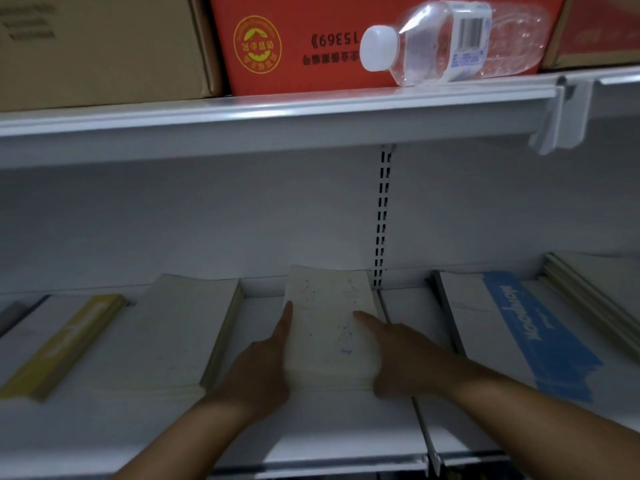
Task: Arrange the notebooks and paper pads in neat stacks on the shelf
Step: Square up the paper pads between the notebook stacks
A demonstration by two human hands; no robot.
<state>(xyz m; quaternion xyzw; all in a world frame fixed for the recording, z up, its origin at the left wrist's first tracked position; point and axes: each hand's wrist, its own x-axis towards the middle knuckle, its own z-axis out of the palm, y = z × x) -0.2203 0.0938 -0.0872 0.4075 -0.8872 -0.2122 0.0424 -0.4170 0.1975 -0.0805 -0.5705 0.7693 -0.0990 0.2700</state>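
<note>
A cream stack of paper pads with faint blue specks on its top lies in the middle of the white shelf. My left hand presses against the stack's left side, forefinger stretched along the edge. My right hand grips its right side, forefinger lying on the top sheet. To the left lies a plain pale stack, and further left a pad with a yellow band. At the right sits a white notebook stack with a blue stripe.
A slotted upright runs down the back wall and a thin divider rail crosses the shelf beside my right hand. On the upper shelf lie a clear water bottle, a red carton and a brown carton. More pads stand at the far right.
</note>
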